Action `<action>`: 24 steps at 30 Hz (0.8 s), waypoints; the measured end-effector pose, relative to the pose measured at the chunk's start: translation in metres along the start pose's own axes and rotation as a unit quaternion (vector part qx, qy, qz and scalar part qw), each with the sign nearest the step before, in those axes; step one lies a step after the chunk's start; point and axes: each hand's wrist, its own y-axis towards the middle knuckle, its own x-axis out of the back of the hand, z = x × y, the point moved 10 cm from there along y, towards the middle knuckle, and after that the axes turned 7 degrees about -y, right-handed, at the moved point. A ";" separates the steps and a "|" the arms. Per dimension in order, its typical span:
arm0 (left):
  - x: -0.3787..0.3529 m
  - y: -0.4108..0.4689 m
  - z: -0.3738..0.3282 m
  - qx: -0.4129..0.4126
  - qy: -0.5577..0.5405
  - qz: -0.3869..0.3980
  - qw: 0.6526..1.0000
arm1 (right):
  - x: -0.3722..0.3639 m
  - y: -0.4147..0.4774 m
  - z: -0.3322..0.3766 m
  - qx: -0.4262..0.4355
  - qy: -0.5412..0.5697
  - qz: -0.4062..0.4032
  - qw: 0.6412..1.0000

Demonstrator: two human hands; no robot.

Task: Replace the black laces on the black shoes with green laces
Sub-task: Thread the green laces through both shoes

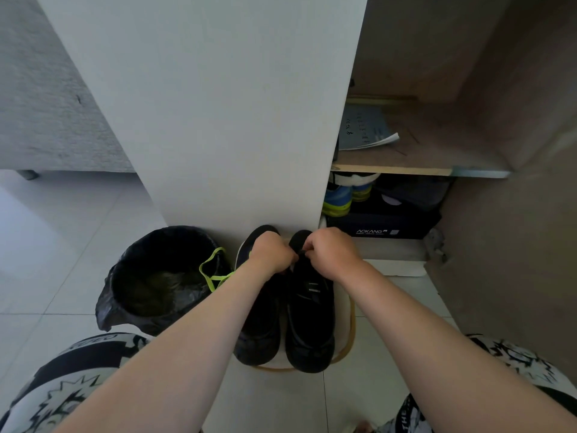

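Observation:
Two black shoes stand side by side on a round stool (352,326) in front of me. The left shoe (260,326) lies partly under my left forearm. The right shoe (310,310) points its toe toward me. My left hand (271,253) and my right hand (331,250) meet over the laces of the right shoe, fingers curled. Between them they pinch a dark lace (300,253). A green lace (212,270) loops from under my left wrist over the rim of the bin.
A bin with a black liner (156,282) stands left of the shoes. A white cabinet door (218,120) rises just behind them. To the right, the open cabinet holds papers (365,129), blue-yellow shoes (338,198) and a dark shoebox (381,226).

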 end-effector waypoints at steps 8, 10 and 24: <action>-0.004 0.003 0.014 0.025 -0.149 0.035 0.988 | 0.003 -0.002 -0.005 -0.013 0.010 -0.017 1.000; -0.003 0.004 0.015 0.019 -0.154 0.033 0.987 | 0.003 -0.005 -0.003 -0.006 -0.004 -0.021 1.000; -0.002 0.001 0.005 -0.053 -0.094 0.020 0.994 | -0.013 -0.007 0.002 -0.048 -0.013 -0.020 0.999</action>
